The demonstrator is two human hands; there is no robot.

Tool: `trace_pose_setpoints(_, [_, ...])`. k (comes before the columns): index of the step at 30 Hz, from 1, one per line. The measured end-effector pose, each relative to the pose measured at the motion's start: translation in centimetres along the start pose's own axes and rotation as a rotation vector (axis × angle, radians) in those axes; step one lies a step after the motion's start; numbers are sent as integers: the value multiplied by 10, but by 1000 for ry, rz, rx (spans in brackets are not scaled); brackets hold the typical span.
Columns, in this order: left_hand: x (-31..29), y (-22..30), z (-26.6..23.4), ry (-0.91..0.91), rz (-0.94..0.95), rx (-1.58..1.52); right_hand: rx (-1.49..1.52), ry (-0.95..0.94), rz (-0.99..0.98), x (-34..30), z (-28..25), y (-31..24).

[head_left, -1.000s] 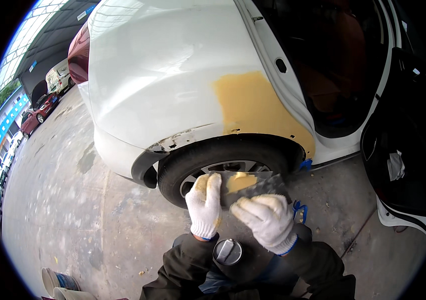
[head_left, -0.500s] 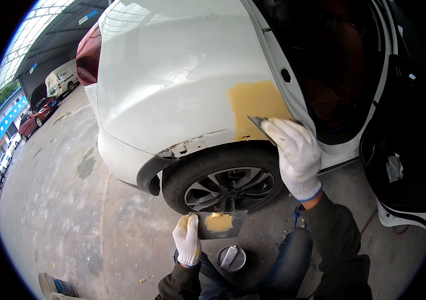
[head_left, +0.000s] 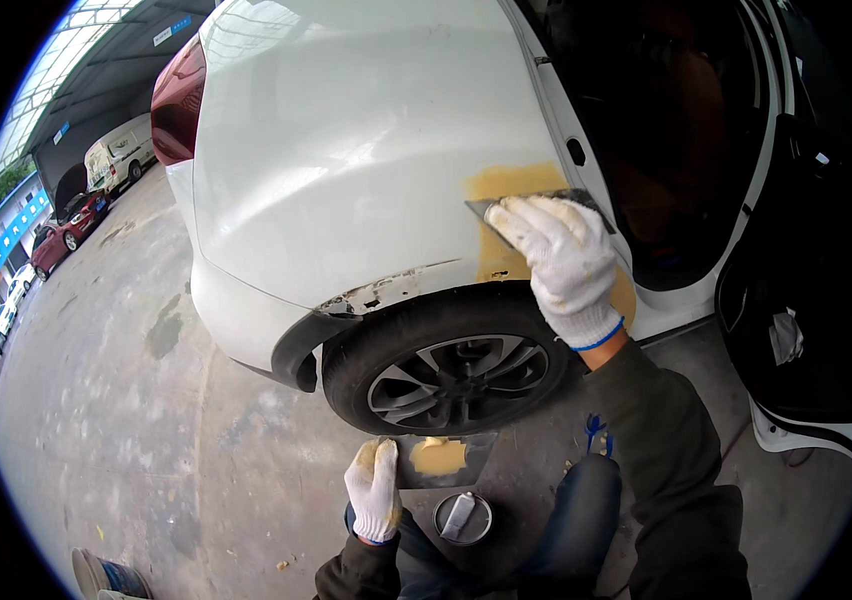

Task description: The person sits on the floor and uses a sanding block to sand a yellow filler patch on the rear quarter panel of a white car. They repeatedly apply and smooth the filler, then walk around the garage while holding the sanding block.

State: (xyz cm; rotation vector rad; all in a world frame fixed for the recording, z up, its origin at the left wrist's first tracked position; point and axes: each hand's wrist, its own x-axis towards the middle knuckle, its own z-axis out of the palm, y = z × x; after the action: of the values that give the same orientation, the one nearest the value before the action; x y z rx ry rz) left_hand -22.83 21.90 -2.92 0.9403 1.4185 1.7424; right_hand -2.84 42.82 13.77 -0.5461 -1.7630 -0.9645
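My right hand [head_left: 568, 265], in a white knit glove, grips a dark putty spreader [head_left: 584, 198] against the upper part of a yellow putty patch [head_left: 501, 185]. That patch lies on the white car's rear quarter panel [head_left: 366, 190], between the wheel arch and the door opening. My fingers cover part of the spreader and the putty behind it. Lower left, my gloved left hand [head_left: 374, 490] pinches the left edge of a flat dark mixing board [head_left: 478, 462]. A yellow dab of putty [head_left: 438, 457] sits on the board, in front of the rear wheel [head_left: 461, 375].
Chipped, scraped paint [head_left: 376, 292] runs along the wheel arch. A round can [head_left: 464, 518] with a pale object on top stands between my legs. The open car door [head_left: 806, 290] is at the right. Buckets [head_left: 106, 575] stand lower left, and parked vehicles [head_left: 71, 225] farther off.
My right hand has moved up and slightly left with the spreader, which now lies more level across the patch's upper part. The left hand and board have dropped slightly in view.
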Motion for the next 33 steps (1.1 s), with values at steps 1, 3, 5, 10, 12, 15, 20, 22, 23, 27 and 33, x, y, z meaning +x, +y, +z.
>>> trace_pose_setpoints(1, [0,-1,0,-9,22,9,-6,33,3,3,0,6])
trace_pose_setpoints(3, [2,-3,1,-10,-6,-17,-17,-14,27,10,2,18])
trace_pose_setpoints(5, [3,-6,2,-3,-14,-16,6,-49,-3,13,7,21])
trace_pose_setpoints(10, [11,-12,4,0,-35,4,47,-28,5,-10,10,4])
trace_pose_setpoints(12, [14,-14,5,-3,-53,-14,62,-69,57,-27,7,-6])
trace_pose_setpoints(15, [15,-18,7,8,-63,-15,66,-83,66,-48,9,-19])
trace_pose_setpoints(20, [10,-18,4,0,-75,7,73,-128,129,-72,1,-38])
trace_pose_setpoints(22, [7,-15,0,-8,-78,11,85,-135,123,-71,-7,-36])
trace_pose_setpoints(23, [6,-14,-1,0,-78,0,42,-32,114,-67,-10,-32])
trace_pose_setpoints(27, [4,-11,0,19,-80,9,-5,-2,80,-28,-9,8])
trace_pose_setpoints(33, [5,-17,7,10,-110,-35,68,-22,62,-20,12,11])
